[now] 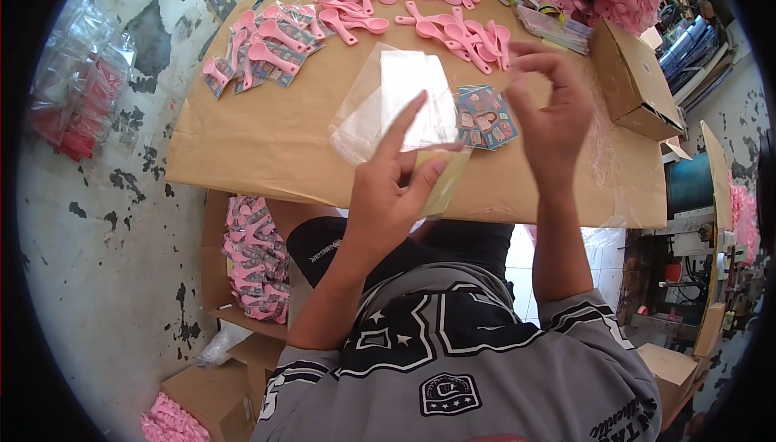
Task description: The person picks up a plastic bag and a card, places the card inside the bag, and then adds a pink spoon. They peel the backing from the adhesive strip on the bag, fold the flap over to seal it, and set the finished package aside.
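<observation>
- Two hands are up over the cardboard-covered desk (267,143).
- My left grip (388,191) pinches a yellowish strip (443,181) between thumb and middle fingers, with the index finger pointing straight up over the clear plastic bags (400,98).
- The strip sits at the near edge of the desk, just below the bags.
- My right grip (550,110) hovers above the desk with its fingers curled toward the thumb; I cannot tell whether it pinches anything.
- Printed cards (485,116) lie between the bags and my right grip.
- Loose pink spoons (453,25) are spread across the far side of the desk.
- Packed spoons (263,54) lie at the far left.
- A cardboard box (634,86) stands at the right edge.
</observation>
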Demonstrator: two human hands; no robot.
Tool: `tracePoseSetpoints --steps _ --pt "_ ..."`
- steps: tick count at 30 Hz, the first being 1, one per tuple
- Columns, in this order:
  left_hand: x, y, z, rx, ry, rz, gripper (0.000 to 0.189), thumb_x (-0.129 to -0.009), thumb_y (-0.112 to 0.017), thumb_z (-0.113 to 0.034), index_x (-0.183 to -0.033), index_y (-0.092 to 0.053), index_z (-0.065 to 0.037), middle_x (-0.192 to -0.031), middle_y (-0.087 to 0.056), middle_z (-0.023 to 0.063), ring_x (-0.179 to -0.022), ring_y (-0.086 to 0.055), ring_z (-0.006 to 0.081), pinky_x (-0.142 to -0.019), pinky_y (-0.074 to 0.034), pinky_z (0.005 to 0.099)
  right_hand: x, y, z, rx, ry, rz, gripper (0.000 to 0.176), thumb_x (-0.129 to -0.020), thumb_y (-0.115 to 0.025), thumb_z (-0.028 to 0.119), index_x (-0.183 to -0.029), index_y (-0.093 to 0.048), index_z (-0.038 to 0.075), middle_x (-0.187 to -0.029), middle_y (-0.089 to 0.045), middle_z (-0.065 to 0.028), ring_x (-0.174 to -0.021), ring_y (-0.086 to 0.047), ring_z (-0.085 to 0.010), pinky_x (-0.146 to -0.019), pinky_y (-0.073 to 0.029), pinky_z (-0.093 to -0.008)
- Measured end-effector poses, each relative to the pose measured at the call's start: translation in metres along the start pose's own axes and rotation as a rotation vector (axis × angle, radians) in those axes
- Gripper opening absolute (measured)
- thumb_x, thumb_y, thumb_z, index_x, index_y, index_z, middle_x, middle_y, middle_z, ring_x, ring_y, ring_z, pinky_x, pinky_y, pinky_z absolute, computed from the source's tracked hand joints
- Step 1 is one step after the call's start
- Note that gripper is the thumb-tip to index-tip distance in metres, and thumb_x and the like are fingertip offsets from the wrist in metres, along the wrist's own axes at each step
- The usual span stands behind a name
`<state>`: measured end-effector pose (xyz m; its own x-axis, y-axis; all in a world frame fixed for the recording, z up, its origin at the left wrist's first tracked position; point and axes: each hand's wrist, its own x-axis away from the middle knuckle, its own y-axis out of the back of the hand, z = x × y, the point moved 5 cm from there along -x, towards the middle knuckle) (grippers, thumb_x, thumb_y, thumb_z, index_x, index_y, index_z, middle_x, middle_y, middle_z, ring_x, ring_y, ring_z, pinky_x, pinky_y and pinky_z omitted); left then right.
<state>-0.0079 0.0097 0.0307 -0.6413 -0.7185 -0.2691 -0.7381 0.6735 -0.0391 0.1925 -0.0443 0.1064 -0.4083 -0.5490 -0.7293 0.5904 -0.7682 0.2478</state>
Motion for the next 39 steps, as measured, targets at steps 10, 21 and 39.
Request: tracePoseSetpoints --steps 10,21,39 --pt "0.001 0.023 -0.006 0.327 0.219 -0.131 0.036 -0.105 -0.065 -0.016 -0.135 -0.056 0.004 -0.124 -0.074 0.0215 -0.091 -0.076 0.0156 -0.058 -0.063 0.0232 -0.048 0.124 -0.089 -0.103 -0.352 0.390 0.025 -0.099 -0.060 0.010 -0.120 -0.066 -0.001 -0.125 -0.071 -0.0182 -0.118 -0.066 -0.0336 -0.107 -0.049 -0.0452" --pt "-0.020 0.014 0.007 0.336 0.069 -0.175 0.023 -0.102 -0.069 -0.006 -0.123 -0.068 0.003 -0.120 -0.072 0.0128 -0.100 -0.068 0.0119 -0.089 -0.056 0.0259 0.015 0.038 -0.032 -0.057 -0.319 0.287 0.023 -0.095 -0.062 0.004 -0.116 -0.074 0.002 -0.107 -0.076 -0.0037 -0.098 -0.066 -0.0098 -0.084 -0.051 -0.0265" --pt "-0.025 0.023 0.010 0.250 0.079 -0.230 0.027 -0.104 -0.068 -0.008 -0.126 -0.068 0.007 -0.111 -0.077 0.0183 -0.102 -0.073 0.0145 -0.090 -0.057 0.0254 0.041 0.005 -0.048 -0.654 -0.331 0.006 0.024 -0.093 -0.046 -0.006 -0.094 -0.070 -0.002 -0.087 -0.069 -0.0045 -0.074 -0.057 -0.0078 -0.072 -0.049 -0.0248"
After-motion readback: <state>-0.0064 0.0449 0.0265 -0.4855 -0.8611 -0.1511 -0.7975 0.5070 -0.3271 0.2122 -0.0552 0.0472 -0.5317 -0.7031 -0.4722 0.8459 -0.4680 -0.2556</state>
